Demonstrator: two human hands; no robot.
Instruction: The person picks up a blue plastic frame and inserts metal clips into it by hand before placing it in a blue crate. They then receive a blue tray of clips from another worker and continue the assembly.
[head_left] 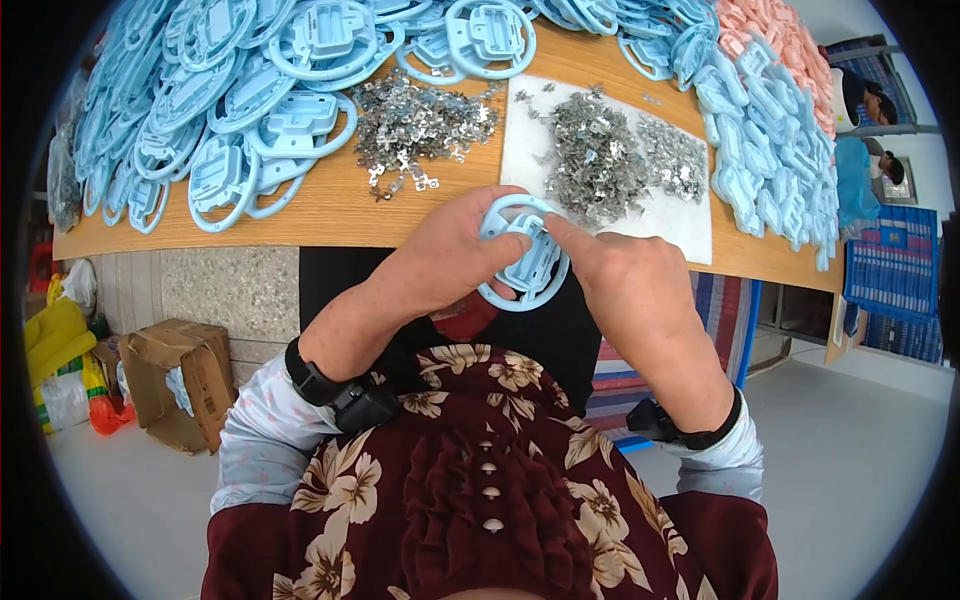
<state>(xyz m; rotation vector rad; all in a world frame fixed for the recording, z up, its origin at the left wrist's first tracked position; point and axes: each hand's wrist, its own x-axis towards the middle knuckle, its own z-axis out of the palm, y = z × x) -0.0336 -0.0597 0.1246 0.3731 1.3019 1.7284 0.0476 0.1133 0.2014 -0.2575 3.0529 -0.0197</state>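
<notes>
A light blue oval plastic frame [543, 262] with a moulded compartment in its middle is held in front of my chest, just off the table's near edge. My left hand [462, 245] grips its left side, the thumb lying across the front and fingers behind. My right hand [628, 275] is closed, with its index fingertip pressed at the frame's upper right part. Whether a small piece lies under that fingertip is hidden. Beyond my hands, a heap of small metal clips [597, 155] lies on a white foam sheet [530, 120].
More metal pieces [415, 125] lie on the wooden table [330, 205]. Blue frames [220, 180] are piled at the left and back. Small blue parts [765, 150] and pink parts [765, 25] fill the right. A cardboard box [180, 375] stands on the floor at left; blue crates [893, 265] stand at right.
</notes>
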